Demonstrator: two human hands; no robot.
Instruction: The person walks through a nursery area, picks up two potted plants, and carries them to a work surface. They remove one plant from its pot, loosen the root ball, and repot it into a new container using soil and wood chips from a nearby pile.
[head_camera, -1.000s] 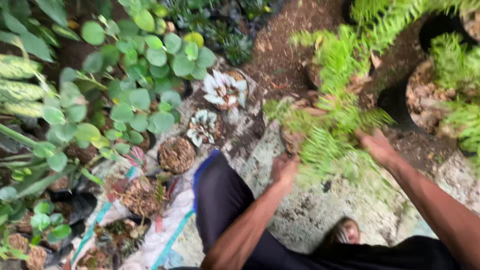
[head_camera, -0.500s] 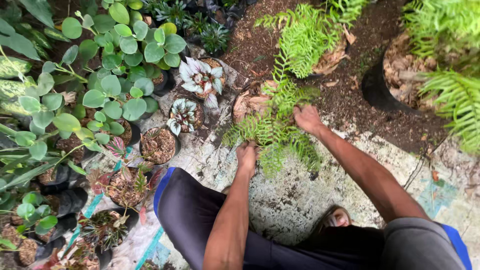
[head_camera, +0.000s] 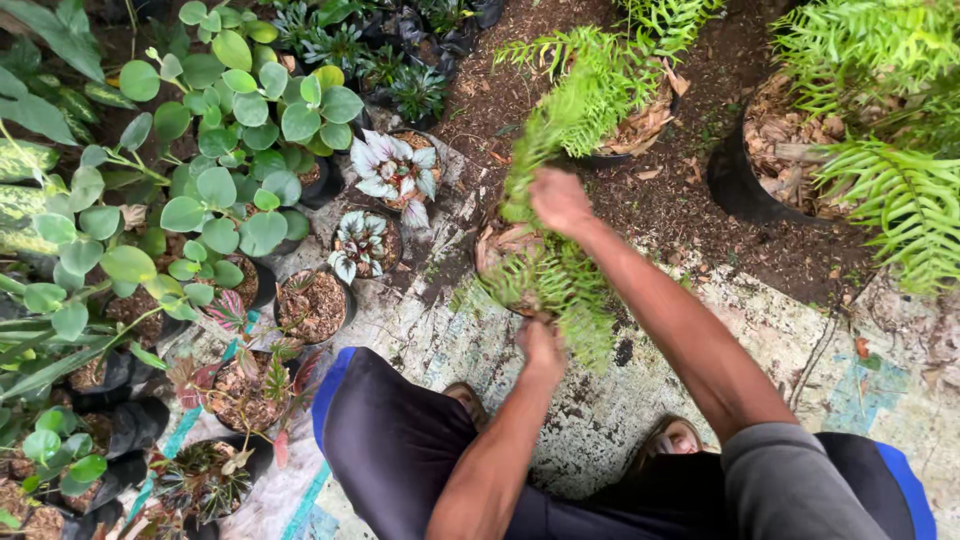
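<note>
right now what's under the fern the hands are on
Under the fern a bit of a pot with dry brown leaves shows at its left. The fronds and both hands, left hand and right hand, cover the rest, so its soil cannot be seen.

Green fern, silver-patterned begonia leaves

You have soft, even daylight with no hard shadows or glare. Focus holds at centre; the fronds blur slightly, and wide-angle distortion bends the frame edges.
</note>
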